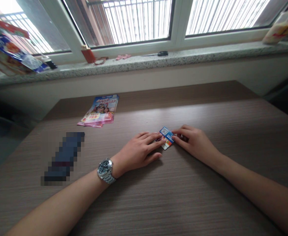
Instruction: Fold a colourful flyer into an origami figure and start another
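A small folded flyer (168, 137) with a QR code and blue, orange and white print lies on the table in front of me. My left hand (144, 149) rests palm down with fingers stretched out, the fingertips lying over the flyer's left side. The thumb and index finger of my right hand (193, 139) close on the flyer's right edge; its other fingers are curled. Part of the flyer is hidden under my left fingers. A metal wristwatch (106, 170) is on my left wrist.
A stack of colourful flyers (101, 111) lies at the table's back left. Left of my forearm is a pixelated dark blue object (64, 157). On the stone windowsill (198, 57) are scissors (162, 53), a red container (88, 55) and printed packages (13, 52). The wooden table (220, 98) ends before the sill.
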Available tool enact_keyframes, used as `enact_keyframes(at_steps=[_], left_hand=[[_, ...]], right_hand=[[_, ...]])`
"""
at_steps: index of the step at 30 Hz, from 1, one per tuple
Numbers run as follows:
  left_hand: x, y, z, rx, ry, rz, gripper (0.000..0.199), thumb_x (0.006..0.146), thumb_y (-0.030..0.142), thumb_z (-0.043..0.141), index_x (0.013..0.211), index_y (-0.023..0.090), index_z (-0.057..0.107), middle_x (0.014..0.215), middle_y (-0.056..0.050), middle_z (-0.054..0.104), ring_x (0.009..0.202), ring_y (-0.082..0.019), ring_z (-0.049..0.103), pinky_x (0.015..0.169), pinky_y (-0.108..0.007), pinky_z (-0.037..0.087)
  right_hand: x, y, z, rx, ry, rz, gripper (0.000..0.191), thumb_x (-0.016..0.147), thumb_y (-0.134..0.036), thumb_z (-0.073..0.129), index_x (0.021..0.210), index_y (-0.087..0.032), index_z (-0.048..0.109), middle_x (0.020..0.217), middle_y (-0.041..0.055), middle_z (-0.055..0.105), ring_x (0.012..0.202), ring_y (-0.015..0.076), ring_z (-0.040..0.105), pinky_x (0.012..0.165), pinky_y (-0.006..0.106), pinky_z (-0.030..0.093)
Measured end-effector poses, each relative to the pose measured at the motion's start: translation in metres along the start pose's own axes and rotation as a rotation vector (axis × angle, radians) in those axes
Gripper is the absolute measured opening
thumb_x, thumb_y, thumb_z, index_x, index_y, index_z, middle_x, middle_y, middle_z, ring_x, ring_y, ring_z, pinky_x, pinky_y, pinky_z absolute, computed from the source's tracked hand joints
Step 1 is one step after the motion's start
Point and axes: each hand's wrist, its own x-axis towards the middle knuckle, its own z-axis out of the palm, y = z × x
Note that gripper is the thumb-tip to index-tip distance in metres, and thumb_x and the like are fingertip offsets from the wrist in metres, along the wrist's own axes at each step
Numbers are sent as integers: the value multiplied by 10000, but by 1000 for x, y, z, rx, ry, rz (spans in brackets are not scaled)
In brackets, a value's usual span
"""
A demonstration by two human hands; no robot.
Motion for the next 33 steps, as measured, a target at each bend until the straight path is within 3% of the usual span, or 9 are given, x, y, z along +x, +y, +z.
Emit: enact_keyframes(at_steps=[5,11,15,27,33], left_hand=[[0,1,0,-5,-8,-16,510,1048,443,495,1533,294,440,1545,-83,500,1373,-277,529,1194,-504,379],[0,2,1,-5,9,-13,500,1044,436,509,1519,288,457,1528,-92,516,1361,-275,540,1190,-512,383],[0,2,2,10,3,-13,491,1048,441,495,1505,263,473,1527,-104,515,1368,-277,533,1192,-508,380],[0,5,-1,-10,23,96,476,1038,419,524,1478,237,510,1459,-107,582,1359,-265,547,1195,-477,392],[0,4,-2,16,2,68,445,1054,423,490,1456,238,532,1481,-86,575,1370,-253,543,1215,-479,363]], right_hand=[[0,9,2,-73,-3,-55,184,959,-266,636,1086,-209,758,910,66,683,758,196,669,714,335,556],[2,10,3,-145,-46,-320,336,990,-268,594,1317,-282,674,1259,115,691,1120,289,644,962,488,566],[1,7,5,-98,-116,-372,371,1028,-244,526,1384,-267,625,1423,113,628,1284,275,598,1073,490,527],[0,5,5,-84,-122,-360,356,1015,-222,546,1349,-263,661,1394,96,664,1289,269,622,1086,481,533],[-1,6,5,-151,-127,-349,338,1024,-240,526,1331,-237,668,1378,108,668,1281,280,615,1079,484,532]])
